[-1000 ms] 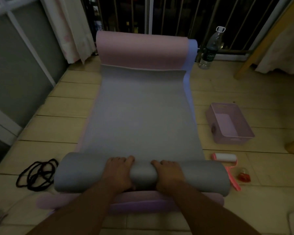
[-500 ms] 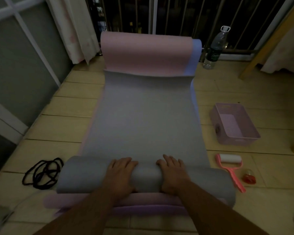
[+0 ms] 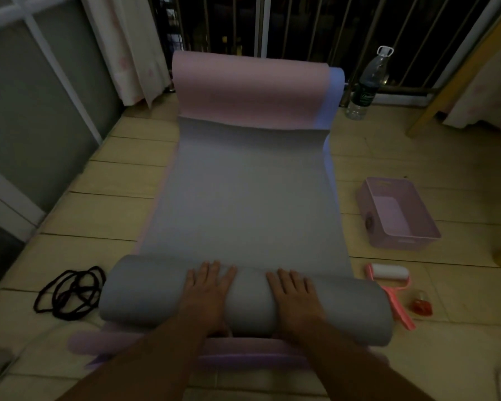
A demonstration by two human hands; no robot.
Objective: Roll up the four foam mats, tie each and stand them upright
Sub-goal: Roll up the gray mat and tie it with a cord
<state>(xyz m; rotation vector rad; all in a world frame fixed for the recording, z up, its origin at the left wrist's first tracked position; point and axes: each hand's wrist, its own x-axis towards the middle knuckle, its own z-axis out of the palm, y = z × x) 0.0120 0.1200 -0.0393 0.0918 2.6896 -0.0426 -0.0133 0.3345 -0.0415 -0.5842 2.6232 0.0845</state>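
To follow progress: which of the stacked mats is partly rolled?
The grey mat, top of the pile: its near end forms a thick roll under the left hand and right hand. The pink mat beneath lies flat there.

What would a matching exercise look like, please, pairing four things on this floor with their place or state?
Things:
1. black cords
2. water bottle
3. pink basket
4. lint roller

Places:
A. upright by the railing
B. tangled, left of the grey mat roll
C. open side up, right of the mat's flat part
D. lying at the roll's right end

Pairs: 1-B, 2-A, 3-C, 4-D
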